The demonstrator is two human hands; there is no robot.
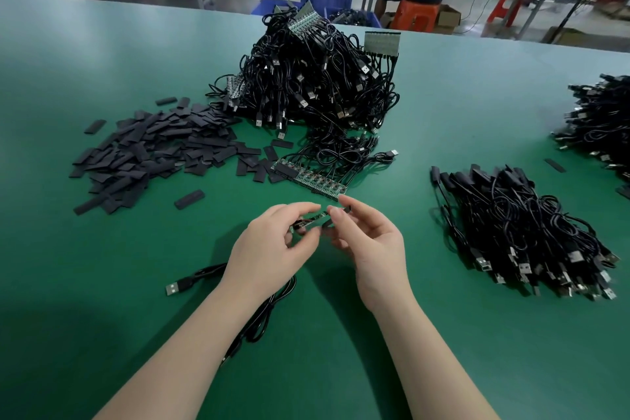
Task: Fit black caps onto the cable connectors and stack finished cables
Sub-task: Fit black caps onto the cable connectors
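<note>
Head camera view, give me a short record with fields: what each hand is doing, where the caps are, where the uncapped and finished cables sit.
left hand: holds a small green connector board of one cable
right hand: pinches a black cap at the board's end
cap state: not yet over the board
loose caps: pile of black caps on the green table, far left
uncapped cables: large tangled heap at the centre back
finished cables: stack on the right
cable in work: its USB plug lies by the left wrist
</note>
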